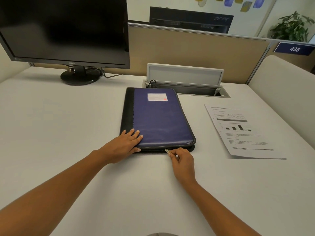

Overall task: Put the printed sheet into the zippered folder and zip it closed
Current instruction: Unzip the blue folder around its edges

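A blue zippered folder with a black spine and a small white label lies flat and closed on the white desk. My left hand presses flat on its near left corner, fingers straight. My right hand pinches the metal zipper pull at the folder's near edge. The printed sheet, with a table, a bar chart and text, lies on the desk to the right of the folder, apart from it.
A dark monitor on a round stand sits at the back left. Behind the folder a cable box in the desk stands with its lid up. A beige partition bounds the back, and a padded divider bounds the right.
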`<state>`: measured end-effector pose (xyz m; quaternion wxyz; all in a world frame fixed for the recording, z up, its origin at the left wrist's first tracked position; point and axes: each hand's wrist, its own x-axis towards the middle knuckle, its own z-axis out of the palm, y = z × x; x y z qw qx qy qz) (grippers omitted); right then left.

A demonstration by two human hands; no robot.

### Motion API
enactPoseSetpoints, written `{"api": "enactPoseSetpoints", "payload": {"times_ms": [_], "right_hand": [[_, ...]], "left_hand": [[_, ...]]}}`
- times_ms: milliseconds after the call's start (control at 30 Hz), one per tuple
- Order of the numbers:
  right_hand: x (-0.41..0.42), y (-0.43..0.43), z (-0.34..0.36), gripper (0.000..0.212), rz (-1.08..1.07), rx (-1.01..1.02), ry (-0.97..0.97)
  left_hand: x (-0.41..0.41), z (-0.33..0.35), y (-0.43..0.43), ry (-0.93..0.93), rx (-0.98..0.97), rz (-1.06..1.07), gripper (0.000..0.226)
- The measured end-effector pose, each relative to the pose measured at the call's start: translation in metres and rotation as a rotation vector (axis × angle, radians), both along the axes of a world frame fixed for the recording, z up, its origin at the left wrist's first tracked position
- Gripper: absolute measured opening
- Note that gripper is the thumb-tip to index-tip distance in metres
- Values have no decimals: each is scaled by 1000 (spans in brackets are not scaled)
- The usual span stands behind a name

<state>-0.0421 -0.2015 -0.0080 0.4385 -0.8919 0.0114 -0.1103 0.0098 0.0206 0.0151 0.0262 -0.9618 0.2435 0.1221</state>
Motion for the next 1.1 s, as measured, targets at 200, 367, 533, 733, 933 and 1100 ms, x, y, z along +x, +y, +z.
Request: {"api": "enactPoseSetpoints", "payload": {"times_ms": [200, 367, 533, 733, 933, 1100], "right_hand": [[1, 0, -3, 14, -36, -39, 13], [1, 3, -5, 13, -116, -201, -1], [5, 4, -5, 38, -43, -367, 12], [8, 6, -4, 46, -26, -497, 52], [13, 1, -7, 39, -86, -511, 63], [18, -24, -7, 32, -192, -439, 64]], "left_hand": [[0, -1, -11, -70, 60, 39, 62], [0, -3, -34, -144, 92, 127, 70], [6, -4, -28, -212, 126, 38, 67], [15, -2, -26, -247, 155, -78, 65], [16, -1, -27, -276, 88, -102, 60], [17, -1, -28, -292, 46, -111, 57]]}}
